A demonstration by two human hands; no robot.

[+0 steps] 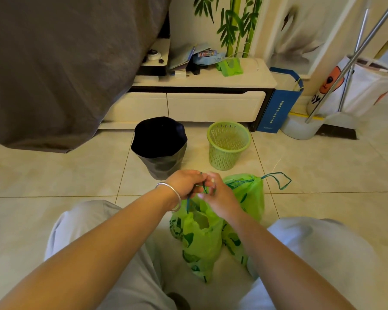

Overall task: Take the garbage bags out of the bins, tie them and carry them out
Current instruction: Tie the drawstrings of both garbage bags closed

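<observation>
Nearest the camera, between the person's bent knees, a green printed garbage bag [199, 240] hangs just above the floor, its mouth partly gathered. The left hand [186, 183] and the right hand [215, 193] meet above it, touching, each pinching the dark green drawstring [203, 189] between fingers and thumb; a silver bangle [173, 195] sits on the left wrist. The step in hand looks like tying this bag, and the next move likely calls for drawing the cord tight and looping it into a knot without letting the thin plastic tear. Just beyond the right hand sits a second green bag [249, 193], its mouth already cinched and its cord loop lying on the tile floor [323, 166]. Farther out stand two bins: one lined in black [159, 148] and a green basket bin [227, 145] that appears unlined. Open tile lies left and right; ahead, a low white cabinet [211, 104] closes the way, and a grey cloth [61, 63] overhangs the left.
</observation>
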